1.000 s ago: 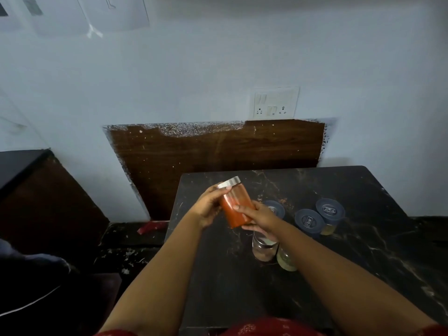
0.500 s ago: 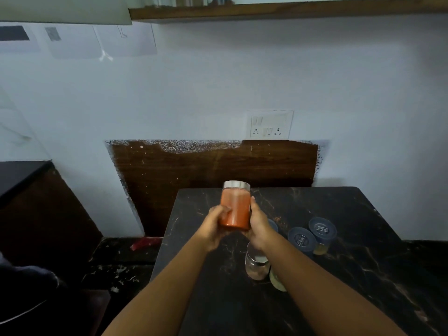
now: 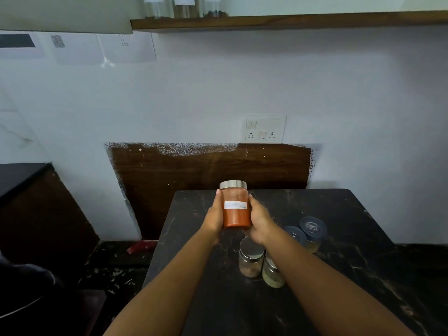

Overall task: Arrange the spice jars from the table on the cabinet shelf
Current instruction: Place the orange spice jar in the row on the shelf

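Note:
An orange spice jar (image 3: 236,209) with a silver lid and a white label is held upright above the dark marble table (image 3: 351,275). My left hand (image 3: 214,215) grips its left side and my right hand (image 3: 260,220) its right side. Several other jars stand on the table below: a silver-lidded jar (image 3: 251,257), a greenish jar (image 3: 272,274) partly hidden by my right arm, and two blue-lidded jars (image 3: 312,232). The wooden cabinet shelf (image 3: 291,20) runs along the top of the view with labelled jars (image 3: 184,6) on it.
A switch socket plate (image 3: 264,129) sits on the white wall above a brown wooden panel (image 3: 208,166). A cabinet door edge (image 3: 65,14) hangs at the top left. A dark counter (image 3: 21,175) stands at the left. A red object (image 3: 141,246) lies on the floor.
The jar went from tilted to upright, its label now facing me, with both hands on its sides. The view tipped upward, bringing the shelf and its jars into sight.

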Available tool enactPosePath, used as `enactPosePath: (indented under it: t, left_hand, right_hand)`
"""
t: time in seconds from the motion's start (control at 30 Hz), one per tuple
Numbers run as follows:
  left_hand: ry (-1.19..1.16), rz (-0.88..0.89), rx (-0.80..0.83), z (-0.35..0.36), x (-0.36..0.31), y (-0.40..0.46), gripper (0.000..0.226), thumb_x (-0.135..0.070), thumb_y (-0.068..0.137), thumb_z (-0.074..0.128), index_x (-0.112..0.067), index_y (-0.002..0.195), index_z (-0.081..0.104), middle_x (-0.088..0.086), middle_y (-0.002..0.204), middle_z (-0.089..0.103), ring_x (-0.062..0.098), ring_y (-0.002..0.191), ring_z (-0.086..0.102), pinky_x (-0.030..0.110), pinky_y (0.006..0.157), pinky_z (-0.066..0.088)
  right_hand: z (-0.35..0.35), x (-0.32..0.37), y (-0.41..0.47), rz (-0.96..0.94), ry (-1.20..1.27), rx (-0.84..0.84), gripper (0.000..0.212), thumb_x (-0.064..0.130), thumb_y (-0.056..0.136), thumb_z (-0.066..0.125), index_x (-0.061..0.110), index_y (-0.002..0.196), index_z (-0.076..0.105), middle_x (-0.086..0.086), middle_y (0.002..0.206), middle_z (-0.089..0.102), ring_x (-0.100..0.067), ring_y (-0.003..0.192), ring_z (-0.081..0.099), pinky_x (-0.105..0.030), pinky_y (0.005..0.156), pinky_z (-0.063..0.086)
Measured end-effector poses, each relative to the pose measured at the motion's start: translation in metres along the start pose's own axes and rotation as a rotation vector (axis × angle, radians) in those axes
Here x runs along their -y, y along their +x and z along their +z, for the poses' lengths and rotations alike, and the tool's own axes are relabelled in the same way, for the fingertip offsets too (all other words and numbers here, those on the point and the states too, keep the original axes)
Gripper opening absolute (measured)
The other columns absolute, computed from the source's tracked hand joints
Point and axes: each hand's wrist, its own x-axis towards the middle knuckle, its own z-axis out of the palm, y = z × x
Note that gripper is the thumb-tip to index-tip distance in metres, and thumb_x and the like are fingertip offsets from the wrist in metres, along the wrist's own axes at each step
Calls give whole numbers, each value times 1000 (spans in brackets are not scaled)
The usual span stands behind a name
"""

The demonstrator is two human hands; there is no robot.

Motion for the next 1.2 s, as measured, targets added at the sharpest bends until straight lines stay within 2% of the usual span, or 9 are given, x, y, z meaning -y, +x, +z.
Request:
enactPosePath:
  t: [0.17, 0.37, 0.53, 0.6, 0.7, 0.83, 0.93, 1.03, 1.2]
  left_hand:
    - [26, -36, -67, 6, -3, 2, 48, -59, 96, 38, -21, 119, 54, 11, 107, 67, 26, 98, 66, 42, 87, 55]
    - [-16, -24, -22, 19, -3, -2, 51, -58, 96, 39, -18, 123, 56, 12, 110, 69, 27, 101, 67, 47, 95, 52]
    - [6, 7, -13, 26, -10, -1, 51, -57, 97, 37, -17, 124, 55, 10, 108, 68, 24, 98, 67, 39, 82, 56]
    - [-41, 14, 3, 26, -15, 4, 55, -59, 96, 37, -17, 128, 51, 11, 113, 67, 25, 99, 67, 37, 74, 57]
    - [-213, -13, 73, 31, -24, 7, 54, -61, 96, 35, -18, 122, 55, 16, 111, 69, 31, 99, 68, 43, 78, 56]
    - [-325, -44, 156, 30, -42, 25, 63, -65, 92, 35, -14, 123, 55, 21, 116, 68, 37, 102, 67, 46, 80, 55]
    - [-255, 6, 174, 33, -63, 41, 64, -63, 93, 36, -11, 123, 59, 20, 116, 68, 35, 105, 67, 47, 85, 55]
    - [-207, 109, 169, 42, -87, 56, 60, -57, 93, 41, -12, 129, 58, 20, 119, 66, 34, 110, 65, 48, 94, 53]
    - [-100, 418, 134, 58, -175, 72, 42, -44, 97, 48, -18, 130, 43, 14, 118, 63, 27, 102, 67, 35, 69, 58]
  right_hand:
    - [-14, 9, -7, -19, 22, 16, 35, 51, 99, 40, 21, 113, 52, -15, 109, 67, -34, 100, 66, -52, 96, 51]
    - [-26, 13, -14, -39, 7, 24, 44, 51, 98, 42, 21, 130, 48, -14, 117, 65, -33, 104, 65, -46, 88, 54]
    - [-28, 23, -12, -59, 26, -7, 48, 52, 97, 44, 20, 133, 48, -14, 117, 66, -33, 102, 67, -46, 83, 56]
    - [-25, 27, -10, -101, 76, 8, 57, 59, 92, 47, 23, 136, 46, -14, 120, 65, -34, 103, 67, -49, 83, 57]
    - [-22, 32, -9, -202, 13, 73, 83, 71, 69, 65, 33, 137, 37, -10, 130, 57, -33, 110, 63, -52, 85, 56]
    - [-17, 50, -1, -286, -380, 87, 121, 49, 41, 92, 42, 140, 24, -3, 137, 44, -28, 118, 53, -49, 94, 52]
    - [-4, 73, 8, -288, -371, 64, 107, 23, 57, 91, 34, 142, 27, -2, 129, 50, -26, 116, 53, -45, 96, 51]
    - [19, 108, 13, -371, -369, -26, 97, 12, 59, 88, 31, 138, 35, -2, 124, 54, -25, 113, 56, -45, 93, 53]
    - [63, 186, 6, -649, -300, -51, 86, 10, 63, 85, 34, 132, 39, -2, 125, 56, -22, 113, 58, -42, 89, 57]
